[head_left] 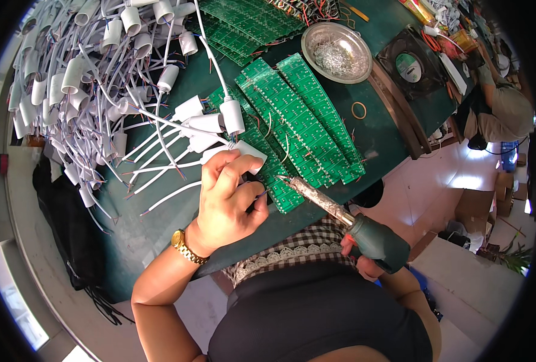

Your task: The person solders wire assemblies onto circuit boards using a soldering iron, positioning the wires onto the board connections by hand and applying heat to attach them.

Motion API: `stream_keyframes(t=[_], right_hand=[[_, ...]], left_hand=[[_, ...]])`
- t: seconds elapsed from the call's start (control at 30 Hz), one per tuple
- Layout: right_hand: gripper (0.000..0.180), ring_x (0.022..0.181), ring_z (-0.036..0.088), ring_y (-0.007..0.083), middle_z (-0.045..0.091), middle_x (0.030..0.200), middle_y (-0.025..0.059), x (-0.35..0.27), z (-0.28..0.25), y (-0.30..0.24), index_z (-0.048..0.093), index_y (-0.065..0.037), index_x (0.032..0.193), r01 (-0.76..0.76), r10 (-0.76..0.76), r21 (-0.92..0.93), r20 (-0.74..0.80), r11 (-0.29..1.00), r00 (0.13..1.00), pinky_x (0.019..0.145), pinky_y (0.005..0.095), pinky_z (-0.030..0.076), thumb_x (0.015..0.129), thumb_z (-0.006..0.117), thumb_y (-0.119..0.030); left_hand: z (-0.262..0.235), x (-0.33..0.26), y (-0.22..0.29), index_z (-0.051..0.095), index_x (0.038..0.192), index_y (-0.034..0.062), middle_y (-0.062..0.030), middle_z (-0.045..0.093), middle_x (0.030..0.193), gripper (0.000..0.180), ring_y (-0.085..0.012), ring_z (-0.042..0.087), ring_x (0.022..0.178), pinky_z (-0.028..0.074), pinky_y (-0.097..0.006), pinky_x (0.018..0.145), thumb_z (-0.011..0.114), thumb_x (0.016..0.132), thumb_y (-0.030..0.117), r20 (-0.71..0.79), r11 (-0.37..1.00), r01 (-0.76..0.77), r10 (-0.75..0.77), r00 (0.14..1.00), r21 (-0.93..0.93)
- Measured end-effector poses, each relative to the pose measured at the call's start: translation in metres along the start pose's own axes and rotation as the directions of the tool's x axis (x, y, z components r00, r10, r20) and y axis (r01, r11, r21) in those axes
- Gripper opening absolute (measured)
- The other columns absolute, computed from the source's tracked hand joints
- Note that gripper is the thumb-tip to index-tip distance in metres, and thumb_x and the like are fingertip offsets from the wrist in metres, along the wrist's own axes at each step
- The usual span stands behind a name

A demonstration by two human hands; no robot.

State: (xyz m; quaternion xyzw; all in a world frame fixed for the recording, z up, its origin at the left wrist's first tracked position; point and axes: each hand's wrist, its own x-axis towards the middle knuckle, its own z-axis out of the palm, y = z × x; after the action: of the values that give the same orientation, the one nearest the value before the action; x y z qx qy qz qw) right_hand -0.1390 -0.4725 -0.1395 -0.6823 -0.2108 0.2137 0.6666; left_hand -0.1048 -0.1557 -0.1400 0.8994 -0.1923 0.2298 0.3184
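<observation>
Near edge of the matte green tabletop (147,232) passes just in front of the lap; the lower ends of the long green printed circuit boards (298,120) lie near it. Green surface shows left of the left hand (229,196), and between the boards and the long brown strip (398,111), room for sideways movement. Far left: dense heap of white cylindrical sockets with cables (75,78), limiting that side.

Left hand: fingers bent against a smooth white plastic cylinder (251,155) beside the boards; firmness of hold cannot be told. Right hand (369,269): wrapped around the dark-handled soldering iron (355,227), mottled metal barrel, tip over the boards' near end; contact unclear.

Beyond: round shiny metal bowl (364,57) holding glinting bits; square black fan (395,48). Right: pale, glossy floor (401,181), brown cardboard boxes (473,208).
</observation>
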Motion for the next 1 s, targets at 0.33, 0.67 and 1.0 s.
stream_keyframes(t=[0.33, 0.67, 1.0], right_hand=[[0.048, 0.064, 0.056, 0.0169, 0.056, 0.087, 0.0143, 0.072, 0.048, -0.011, 0.045, -0.005, 0.120, 0.159, -0.094, 0.423, -0.170, 0.892, 0.981, 0.073, 0.0358, 0.046, 0.093, 0.048, -0.046], [0.042, 0.066, 0.055, 0.0181, 0.057, 0.087, 0.0147, 0.094, 0.075, 0.004, 0.045, -0.005, 0.124, 0.189, -0.094, 0.670, -0.175, 0.718, 0.980, 0.076, 0.0381, 0.045, 0.093, 0.052, -0.033], [0.043, 0.064, 0.055, 0.0164, 0.056, 0.090, 0.0130, 0.099, 0.076, 0.012, 0.045, -0.008, 0.123, 0.200, -0.132, 0.599, -0.157, 0.775, 0.979, 0.080, 0.0378, 0.046, 0.094, 0.050, -0.040]], left_hand=[[-0.002, 0.001, 0.001, 0.063, 0.077, 0.0075, -0.0114, 0.055, 0.111, 0.022, -0.0362, 0.046, 0.111, 0.038, -0.046, 0.093, 0.072, 0.057, 0.005, 0.014, 0.999, -0.024, 0.023, 1.000, 0.025], [-0.016, -0.004, 0.029, 0.058, 0.100, 0.0077, -0.0071, 0.055, 0.095, 0.031, -0.0215, 0.055, 0.078, 0.044, -0.037, 0.063, 0.065, 0.070, 0.010, 0.227, 0.910, 0.016, -0.120, 0.967, 0.415], [-0.011, -0.004, 0.026, 0.053, 0.101, -0.0005, -0.0135, 0.055, 0.093, 0.038, -0.0294, 0.058, 0.071, 0.048, -0.039, 0.061, 0.069, 0.067, 0.003, 0.198, 0.972, 0.082, -0.127, 0.972, 0.218]])
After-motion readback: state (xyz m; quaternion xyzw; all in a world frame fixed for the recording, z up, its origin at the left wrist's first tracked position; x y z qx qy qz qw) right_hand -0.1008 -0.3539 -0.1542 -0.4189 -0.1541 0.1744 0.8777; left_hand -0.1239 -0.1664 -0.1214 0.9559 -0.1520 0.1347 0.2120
